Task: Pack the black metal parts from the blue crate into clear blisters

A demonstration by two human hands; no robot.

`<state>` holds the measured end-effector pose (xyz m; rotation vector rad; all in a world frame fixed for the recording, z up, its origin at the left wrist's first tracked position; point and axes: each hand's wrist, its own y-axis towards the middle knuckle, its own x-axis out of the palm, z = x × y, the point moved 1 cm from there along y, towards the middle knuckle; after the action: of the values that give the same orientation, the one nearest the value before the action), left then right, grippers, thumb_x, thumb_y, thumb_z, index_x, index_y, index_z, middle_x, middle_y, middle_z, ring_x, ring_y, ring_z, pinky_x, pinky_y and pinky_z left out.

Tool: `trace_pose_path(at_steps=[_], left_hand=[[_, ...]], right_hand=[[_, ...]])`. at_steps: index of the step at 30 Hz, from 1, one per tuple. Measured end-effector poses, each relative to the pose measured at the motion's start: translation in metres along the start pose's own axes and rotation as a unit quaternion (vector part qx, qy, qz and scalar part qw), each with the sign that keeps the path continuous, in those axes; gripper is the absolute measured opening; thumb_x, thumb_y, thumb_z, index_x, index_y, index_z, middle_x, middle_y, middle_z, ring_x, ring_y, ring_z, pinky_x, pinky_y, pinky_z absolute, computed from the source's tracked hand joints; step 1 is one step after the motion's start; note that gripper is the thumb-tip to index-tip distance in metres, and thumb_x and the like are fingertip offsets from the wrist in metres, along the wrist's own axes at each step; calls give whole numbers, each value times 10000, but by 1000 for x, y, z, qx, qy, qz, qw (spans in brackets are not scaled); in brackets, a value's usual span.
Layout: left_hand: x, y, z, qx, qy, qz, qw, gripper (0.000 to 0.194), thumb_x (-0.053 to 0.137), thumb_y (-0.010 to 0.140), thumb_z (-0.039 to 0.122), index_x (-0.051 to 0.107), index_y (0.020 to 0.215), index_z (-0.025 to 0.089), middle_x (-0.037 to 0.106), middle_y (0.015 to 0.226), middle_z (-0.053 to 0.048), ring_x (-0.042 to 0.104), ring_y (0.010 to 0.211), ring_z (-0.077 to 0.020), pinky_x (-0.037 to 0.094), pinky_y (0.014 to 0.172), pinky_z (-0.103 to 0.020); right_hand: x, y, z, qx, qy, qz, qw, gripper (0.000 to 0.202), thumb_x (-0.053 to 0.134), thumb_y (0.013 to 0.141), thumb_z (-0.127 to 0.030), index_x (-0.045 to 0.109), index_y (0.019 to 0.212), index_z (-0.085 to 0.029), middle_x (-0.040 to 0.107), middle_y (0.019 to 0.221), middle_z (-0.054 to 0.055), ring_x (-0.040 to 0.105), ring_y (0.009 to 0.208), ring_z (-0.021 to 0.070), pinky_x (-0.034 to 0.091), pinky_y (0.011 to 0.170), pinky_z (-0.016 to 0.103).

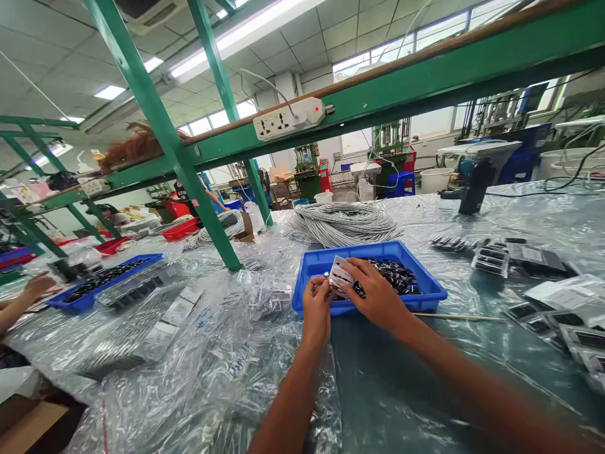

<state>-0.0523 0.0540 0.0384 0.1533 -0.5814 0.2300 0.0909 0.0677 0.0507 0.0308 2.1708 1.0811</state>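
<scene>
A blue tray on the table holds many small black parts, mostly toward its right side. Above the tray's front edge, my right hand grips a small clear plastic pack with a whitish face. My left hand is closed at the pack's left side, its thumb and fingertips pinched on a tiny piece with a pale top. What that tiny piece is cannot be made out.
Behind the tray lies a coil of grey cable. Flat packs and a black upright object stand right. Plastic sheeting covers the left. Another person's hand is near a second blue tray. A green frame rises ahead.
</scene>
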Motion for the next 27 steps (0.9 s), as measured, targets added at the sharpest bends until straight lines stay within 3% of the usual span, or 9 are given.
trace_pose_path(at_steps=[3, 7, 11, 15, 20, 23, 27], left_hand=[[4, -4, -1, -28, -30, -30, 999, 353, 828, 623, 331, 648, 873, 157, 674, 857, -28, 631, 771, -131, 483, 716, -253], [3, -4, -6, -23, 0, -21, 1000, 389, 849, 641, 378, 684, 904, 144, 683, 918, -46, 633, 803, -138, 472, 691, -243], [-1, -1, -9, 3, 6, -3, 1000, 429, 882, 600, 384, 709, 912, 147, 703, 920, -46, 643, 797, -142, 478, 698, -244], [-4, 0, -7, -14, -4, -11, 1000, 412, 914, 540, 366, 726, 838, 153, 705, 832, -16, 636, 750, -110, 475, 691, -210], [-2, -2, -4, -21, 13, -60, 998, 369, 927, 507, 358, 735, 753, 161, 709, 772, -8, 630, 723, -113, 487, 714, -228], [-1, -2, -5, -7, 47, -72, 996, 369, 909, 540, 384, 743, 780, 158, 721, 801, -23, 630, 741, -122, 480, 724, -239], [-1, -2, -9, 17, 112, -45, 993, 404, 870, 599, 436, 739, 853, 149, 723, 836, -43, 644, 802, -153, 484, 789, -281]], right_hand=[[8, -6, -8, -41, -29, -15, 999, 380, 506, 948, -231, 552, 1324, -201, 564, 1354, 139, 524, 1269, 305, 495, 1031, 520], [13, -10, -9, -95, -56, -15, 994, 394, 481, 939, -140, 553, 1322, -201, 551, 1362, 151, 499, 1311, 301, 485, 1060, 514], [16, -12, -9, -52, -44, -4, 998, 401, 511, 915, -145, 543, 1315, -137, 539, 1348, 196, 531, 1275, 321, 507, 1030, 506], [16, -11, -18, -9, 41, 8, 999, 379, 574, 899, -242, 562, 1251, -103, 600, 1272, 199, 573, 1218, 305, 500, 1027, 474], [4, -3, -19, 90, 127, 29, 987, 148, 611, 910, -320, 634, 920, -174, 715, 902, 72, 682, 841, 220, 551, 772, 345], [-4, 2, -9, 75, 145, -4, 987, 116, 617, 913, -288, 654, 860, -191, 732, 834, 35, 689, 765, 192, 528, 713, 296], [-1, 2, 8, 14, 99, -40, 994, 154, 525, 960, -218, 676, 941, -190, 760, 893, 52, 720, 803, 203, 538, 735, 302]])
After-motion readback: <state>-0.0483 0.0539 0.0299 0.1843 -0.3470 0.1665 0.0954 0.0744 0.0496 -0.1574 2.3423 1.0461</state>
